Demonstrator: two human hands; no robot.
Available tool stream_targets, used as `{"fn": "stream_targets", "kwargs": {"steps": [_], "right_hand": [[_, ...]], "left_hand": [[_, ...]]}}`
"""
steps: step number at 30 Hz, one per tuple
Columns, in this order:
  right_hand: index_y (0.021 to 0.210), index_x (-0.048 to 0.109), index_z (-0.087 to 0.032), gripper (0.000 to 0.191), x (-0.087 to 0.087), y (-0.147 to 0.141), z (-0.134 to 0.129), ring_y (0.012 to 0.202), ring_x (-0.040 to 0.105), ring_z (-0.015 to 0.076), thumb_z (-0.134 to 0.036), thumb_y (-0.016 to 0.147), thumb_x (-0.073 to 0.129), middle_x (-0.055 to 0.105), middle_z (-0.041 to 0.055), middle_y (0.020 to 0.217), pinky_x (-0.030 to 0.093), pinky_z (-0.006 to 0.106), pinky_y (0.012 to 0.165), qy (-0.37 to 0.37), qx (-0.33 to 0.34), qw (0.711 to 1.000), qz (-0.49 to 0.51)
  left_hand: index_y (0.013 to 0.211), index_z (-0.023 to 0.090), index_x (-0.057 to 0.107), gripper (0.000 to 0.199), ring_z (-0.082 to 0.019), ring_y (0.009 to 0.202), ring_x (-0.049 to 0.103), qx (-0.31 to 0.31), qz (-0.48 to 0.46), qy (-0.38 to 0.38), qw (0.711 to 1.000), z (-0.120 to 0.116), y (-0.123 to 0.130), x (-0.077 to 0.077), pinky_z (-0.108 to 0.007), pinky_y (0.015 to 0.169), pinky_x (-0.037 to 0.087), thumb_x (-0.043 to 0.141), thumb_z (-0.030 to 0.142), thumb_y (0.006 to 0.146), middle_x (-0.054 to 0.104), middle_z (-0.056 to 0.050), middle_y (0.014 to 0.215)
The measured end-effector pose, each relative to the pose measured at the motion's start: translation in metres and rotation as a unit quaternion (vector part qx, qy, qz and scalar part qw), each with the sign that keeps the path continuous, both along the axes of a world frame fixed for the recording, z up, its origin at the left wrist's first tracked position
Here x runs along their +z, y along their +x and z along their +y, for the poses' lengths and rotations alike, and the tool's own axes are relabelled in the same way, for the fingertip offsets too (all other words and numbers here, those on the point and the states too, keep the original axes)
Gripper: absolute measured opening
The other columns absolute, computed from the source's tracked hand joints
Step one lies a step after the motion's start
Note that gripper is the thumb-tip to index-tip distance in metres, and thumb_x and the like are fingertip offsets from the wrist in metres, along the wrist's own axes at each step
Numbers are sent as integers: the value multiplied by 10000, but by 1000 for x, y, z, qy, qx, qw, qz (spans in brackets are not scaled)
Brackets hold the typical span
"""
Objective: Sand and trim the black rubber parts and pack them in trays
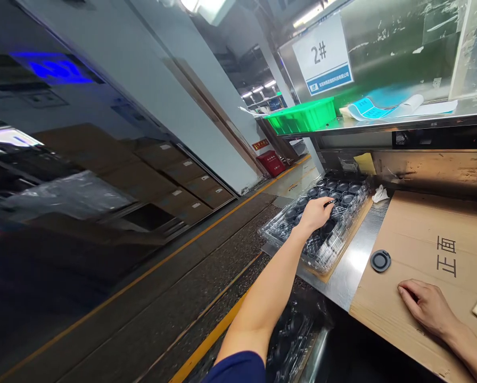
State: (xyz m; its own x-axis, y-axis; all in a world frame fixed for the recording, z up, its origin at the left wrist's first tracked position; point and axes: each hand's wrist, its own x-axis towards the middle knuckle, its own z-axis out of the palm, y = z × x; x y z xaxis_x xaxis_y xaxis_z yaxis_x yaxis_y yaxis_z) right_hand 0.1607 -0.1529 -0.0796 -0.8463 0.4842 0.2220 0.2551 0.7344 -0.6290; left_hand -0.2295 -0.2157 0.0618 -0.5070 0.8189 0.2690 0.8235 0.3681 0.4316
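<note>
left fingers (pixel 325 201) pinch a dark piece (pixel 330 202) above the tray (pixel 320 261); right fingers (pixel 409 290), released, lie inside the cardboard (pixel 412 229) edge.

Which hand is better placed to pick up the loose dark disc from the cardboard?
Right, I'd say: the right hand rests on the cardboard near the disc, while the left hand is stretched over the clear trays, apparently pinching something dark.

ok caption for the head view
Left hand over a clear tray of dark round parts, right hand on cardboard near a dark disc
</note>
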Motion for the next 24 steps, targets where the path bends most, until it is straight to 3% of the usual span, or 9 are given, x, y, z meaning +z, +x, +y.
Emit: {"fn": "stream_targets", "kwargs": {"steps": [4, 8, 11, 16, 18, 20, 24], "right_hand": [[979, 697, -254, 321, 2, -1, -3, 829, 721, 192, -355, 1041, 399, 761, 32, 932, 520, 313, 752, 1, 2, 1000, -4], [981, 694, -245, 331, 3, -2, -4, 826, 708, 191, -342, 1046, 384, 755, 43, 918, 501, 309, 753, -2, 9, 1000, 1], [963, 688, -241, 328, 4, -4, -3, 802, 691, 182, -318, 1044, 380, 742, 38, 881, 478, 298, 741, -2, 12, 1000, -3], [887, 692, -221, 277, 11, -7, -13, 783, 675, 164, -246, 999, 439, 739, 28, 841, 450, 269, 726, 24, -15, 999, -31], [867, 699, -223, 208, 13, -10, -17, 790, 676, 162, -244, 954, 512, 758, 22, 874, 432, 262, 698, 43, -17, 997, -63], [895, 706, -232, 160, 13, -13, -14, 825, 680, 169, -292, 933, 563, 772, 11, 925, 423, 260, 681, 45, -12, 995, -88], [918, 700, -249, 177, 19, -10, -10, 785, 671, 165, -349, 947, 557, 772, -19, 951, 393, 259, 608, 50, -27, 991, -119]], "left_hand": [[1308, 226, 709, 428, -278, 1277, 604, 5, 82, -115, 990, 20, -3, -10, -380, 1126, 425, 466, 322, 969, 687, -73, 1372], [1213, 255, 750, 400, -318, 1218, 638, 19, 87, -170, 981, 28, 6, -18, -440, 1070, 459, 481, 401, 956, 728, -113, 1278], [1166, 233, 754, 474, -321, 1181, 665, 14, 83, -195, 977, 28, 8, -16, -440, 1036, 480, 406, 498, 982, 733, -147, 1255], [1195, 199, 749, 655, -330, 1381, 547, -53, 106, -245, 962, 13, 14, -18, -448, 1137, 424, 245, 559, 984, 532, -112, 1545], [1184, 219, 757, 641, -360, 1403, 520, -47, 187, -204, 960, 8, 15, -24, -500, 1157, 408, 299, 587, 926, 586, -92, 1495], [1190, 339, 744, 616, -378, 1406, 513, -52, 247, -123, 960, 10, 16, -29, -555, 1159, 405, 298, 632, 882, 634, 27, 1442], [1233, 563, 663, 522, -337, 1350, 576, -153, 218, 7, 964, 18, 44, -27, -545, 1176, 416, 333, 686, 848, 688, 178, 1321]]}}
